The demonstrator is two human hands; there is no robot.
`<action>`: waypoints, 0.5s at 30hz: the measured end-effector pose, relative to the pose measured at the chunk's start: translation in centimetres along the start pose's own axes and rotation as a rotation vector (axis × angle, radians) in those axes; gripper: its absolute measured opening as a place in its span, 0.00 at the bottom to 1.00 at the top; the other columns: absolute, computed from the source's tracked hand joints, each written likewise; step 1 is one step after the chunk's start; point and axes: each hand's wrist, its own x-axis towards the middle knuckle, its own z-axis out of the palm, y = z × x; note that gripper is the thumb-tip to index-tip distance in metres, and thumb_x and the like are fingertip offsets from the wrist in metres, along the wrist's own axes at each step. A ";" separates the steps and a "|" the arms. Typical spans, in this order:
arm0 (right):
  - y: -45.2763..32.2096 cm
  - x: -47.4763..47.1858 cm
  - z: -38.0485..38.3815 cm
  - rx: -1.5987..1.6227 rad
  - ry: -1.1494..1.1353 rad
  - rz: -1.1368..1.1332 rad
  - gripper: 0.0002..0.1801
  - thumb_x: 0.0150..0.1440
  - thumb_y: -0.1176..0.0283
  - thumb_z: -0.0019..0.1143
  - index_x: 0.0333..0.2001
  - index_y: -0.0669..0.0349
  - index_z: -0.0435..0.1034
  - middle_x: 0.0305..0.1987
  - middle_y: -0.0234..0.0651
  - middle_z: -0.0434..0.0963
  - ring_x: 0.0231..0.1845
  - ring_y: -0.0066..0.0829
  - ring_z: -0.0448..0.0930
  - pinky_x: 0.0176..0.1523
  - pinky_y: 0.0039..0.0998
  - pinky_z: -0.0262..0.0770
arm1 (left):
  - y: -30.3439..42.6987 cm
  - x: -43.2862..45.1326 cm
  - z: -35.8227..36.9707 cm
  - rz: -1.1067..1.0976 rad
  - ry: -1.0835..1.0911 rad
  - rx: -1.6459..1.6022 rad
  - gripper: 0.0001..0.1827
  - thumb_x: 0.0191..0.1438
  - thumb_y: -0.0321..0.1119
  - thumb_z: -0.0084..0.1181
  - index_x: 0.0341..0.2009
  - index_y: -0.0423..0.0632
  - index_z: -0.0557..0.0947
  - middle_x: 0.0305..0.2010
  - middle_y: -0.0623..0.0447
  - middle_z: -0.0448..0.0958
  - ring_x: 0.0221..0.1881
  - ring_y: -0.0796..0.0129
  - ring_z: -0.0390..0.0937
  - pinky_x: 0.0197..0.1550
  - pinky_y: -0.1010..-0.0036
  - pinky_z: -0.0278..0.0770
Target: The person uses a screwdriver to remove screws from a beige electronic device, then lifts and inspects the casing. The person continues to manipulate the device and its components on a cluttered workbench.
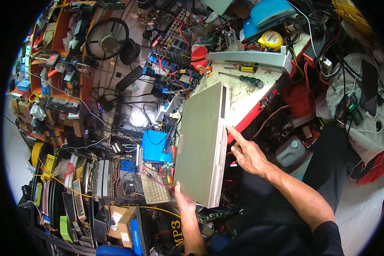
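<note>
A flat disc player [196, 137] with a grey-green metal cover and a silver front panel is tilted up before me. My left hand [185, 200] grips its lower left corner, thumb on the cover and the fingers hidden beneath. The index finger of my right hand [250, 156] reaches to the front panel, at or very near its surface, with the thumb apart. Beyond the player's upper end, a green-handled screwdriver [251, 81] and a yellow-handled screwdriver [244, 68] lie on the white, red-edged worktop [240, 107]. Behind them stands a long silver panel [246, 57].
A yellow tape measure [271, 40] sits behind the silver panel. Left are a blue box [156, 145], a keyboard [155, 187] and crowded orange shelves [59, 73]. Loose cables and blue battery packs [169, 70] crowd the back. At right is a plastic jug [291, 151].
</note>
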 end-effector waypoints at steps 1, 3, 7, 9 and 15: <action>-0.1 0.0 -0.4 0.022 -0.034 0.039 0.41 0.66 0.79 0.47 0.80 0.51 0.47 0.27 0.44 0.76 0.26 0.41 0.79 0.39 0.41 0.79 | 0.0 -0.1 0.0 0.009 0.004 0.005 0.30 0.73 0.52 0.42 0.69 0.44 0.71 0.65 0.49 0.77 0.63 0.56 0.77 0.64 0.58 0.76; -0.2 0.0 -0.8 0.028 -0.063 0.067 0.40 0.66 0.79 0.47 0.80 0.51 0.47 0.29 0.47 0.79 0.26 0.43 0.82 0.39 0.44 0.79 | 0.0 -0.1 -0.1 -0.005 0.006 0.000 0.30 0.74 0.52 0.42 0.69 0.44 0.71 0.65 0.49 0.77 0.63 0.56 0.77 0.64 0.58 0.76; -0.6 0.2 -1.1 -0.061 -0.079 0.071 0.42 0.65 0.78 0.49 0.80 0.51 0.46 0.31 0.49 0.81 0.31 0.48 0.84 0.42 0.46 0.79 | 0.1 -0.1 0.0 -0.001 -0.028 -0.004 0.30 0.74 0.52 0.42 0.69 0.44 0.71 0.65 0.48 0.77 0.63 0.57 0.77 0.64 0.58 0.76; -0.8 0.2 -1.0 -0.084 -0.062 0.027 0.43 0.65 0.78 0.50 0.80 0.51 0.45 0.32 0.50 0.82 0.34 0.51 0.84 0.44 0.47 0.79 | 0.1 0.0 -0.1 -0.007 -0.028 -0.007 0.30 0.74 0.52 0.41 0.69 0.44 0.70 0.65 0.48 0.76 0.63 0.57 0.77 0.64 0.58 0.76; -1.1 0.0 -0.7 -0.056 -0.099 0.103 0.45 0.65 0.76 0.53 0.81 0.51 0.42 0.39 0.51 0.82 0.42 0.54 0.83 0.49 0.48 0.78 | 0.0 0.6 -1.0 -0.039 -0.043 -0.035 0.30 0.74 0.52 0.42 0.70 0.44 0.70 0.67 0.49 0.75 0.65 0.57 0.76 0.65 0.58 0.75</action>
